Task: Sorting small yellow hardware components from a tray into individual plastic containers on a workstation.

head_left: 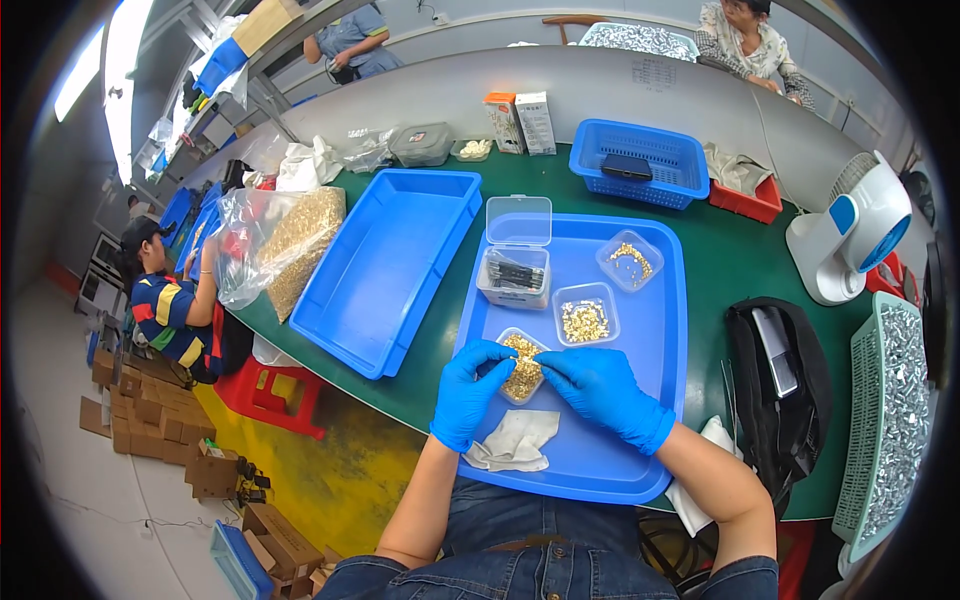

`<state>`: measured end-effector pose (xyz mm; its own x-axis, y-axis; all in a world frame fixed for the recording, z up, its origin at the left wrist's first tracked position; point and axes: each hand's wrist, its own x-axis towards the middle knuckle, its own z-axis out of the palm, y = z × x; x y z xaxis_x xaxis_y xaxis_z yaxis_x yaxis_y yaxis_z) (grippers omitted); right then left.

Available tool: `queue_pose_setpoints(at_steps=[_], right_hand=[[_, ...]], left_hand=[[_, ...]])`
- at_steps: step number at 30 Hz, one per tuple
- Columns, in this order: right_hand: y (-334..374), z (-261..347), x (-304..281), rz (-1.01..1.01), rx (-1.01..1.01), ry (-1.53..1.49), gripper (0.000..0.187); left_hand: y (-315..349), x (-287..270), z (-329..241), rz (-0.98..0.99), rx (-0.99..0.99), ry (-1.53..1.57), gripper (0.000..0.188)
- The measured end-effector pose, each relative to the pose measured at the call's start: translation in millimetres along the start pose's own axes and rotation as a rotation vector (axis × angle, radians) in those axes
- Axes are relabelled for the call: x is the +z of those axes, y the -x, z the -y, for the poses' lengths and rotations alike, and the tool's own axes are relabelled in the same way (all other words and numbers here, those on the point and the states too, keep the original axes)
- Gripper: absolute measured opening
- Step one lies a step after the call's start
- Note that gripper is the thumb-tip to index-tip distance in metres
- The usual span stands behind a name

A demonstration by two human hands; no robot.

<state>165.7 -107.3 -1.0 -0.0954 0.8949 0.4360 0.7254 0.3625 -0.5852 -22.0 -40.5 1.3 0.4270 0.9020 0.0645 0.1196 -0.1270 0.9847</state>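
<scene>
Head view shows the left hand (pixel 468 392) and right hand (pixel 606 393) with fingers (pixel 558 366) pinched nearly closed, apparently on a small gold piece (pixel 528 357), the clear box (pixel 517 401) of gold pieces (pixel 522 383) directly beneath, between both.

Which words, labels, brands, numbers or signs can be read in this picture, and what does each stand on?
None can be read with confidence:
Orange-and-white box: printing, too small to read.
White box beside it: printing, too small to read.
Grey partition: a patch of dark printing, too small and blurred.
Blue tray under the hands: no lettering that I can make out.
</scene>
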Motion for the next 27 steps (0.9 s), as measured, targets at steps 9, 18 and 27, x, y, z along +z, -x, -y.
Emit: queue_pose_setpoints(at_steps=[9, 18, 27], right_hand=[[-0.4, -1.2, -3.6, 0.047, -0.034, 0.101, 0.019], [-1.9, 3.3, -2.5, -0.05, -0.036, -0.112, 0.02], [-1.9, 3.3, -3.2, -0.035, -0.016, -0.077, 0.019]], left_hand=[[-1.3, -2.4, 0.1, 0.028, 0.196, -0.244, 0.013], [1.5, 0.1, -6.5, 0.059, 0.027, 0.007, 0.016], [2.1, -2.3, -12.9, -0.007, -0.132, 0.306, 0.014]])
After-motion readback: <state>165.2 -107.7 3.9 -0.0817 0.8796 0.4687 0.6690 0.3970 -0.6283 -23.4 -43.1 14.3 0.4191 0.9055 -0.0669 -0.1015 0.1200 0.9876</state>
